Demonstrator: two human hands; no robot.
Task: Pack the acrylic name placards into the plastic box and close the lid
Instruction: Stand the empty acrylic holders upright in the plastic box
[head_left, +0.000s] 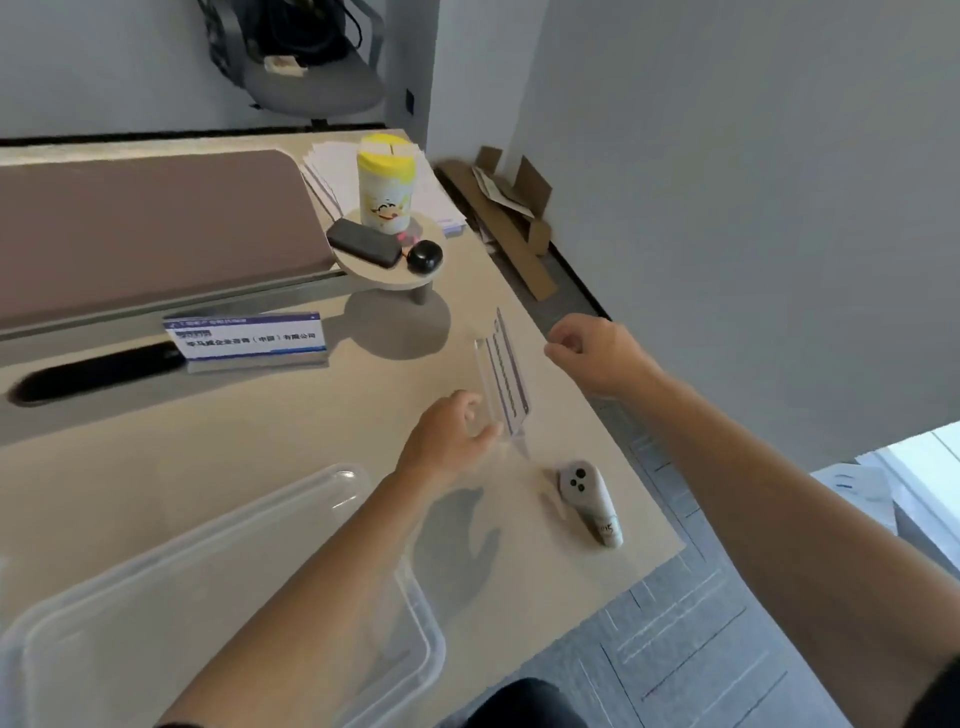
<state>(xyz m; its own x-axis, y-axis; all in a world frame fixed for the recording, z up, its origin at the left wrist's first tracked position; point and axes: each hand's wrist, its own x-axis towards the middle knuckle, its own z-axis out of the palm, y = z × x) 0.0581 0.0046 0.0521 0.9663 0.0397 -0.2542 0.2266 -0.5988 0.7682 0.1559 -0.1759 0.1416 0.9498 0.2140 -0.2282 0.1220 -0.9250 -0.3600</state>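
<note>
I note the clear rectangular plastic box (218, 613) is cut off by the left and bottom edges, my left forearm covering part of it. The small print on the upright clear acrylic placard (501, 374) is blurred beyond reading. I cannot tell whether my left hand (447, 441) actually grips it.

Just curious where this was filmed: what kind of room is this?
Most likely an office: a desk with a fabric divider panel, a grey swivel chair behind it, a printed company name placard and a stack of papers.
</note>
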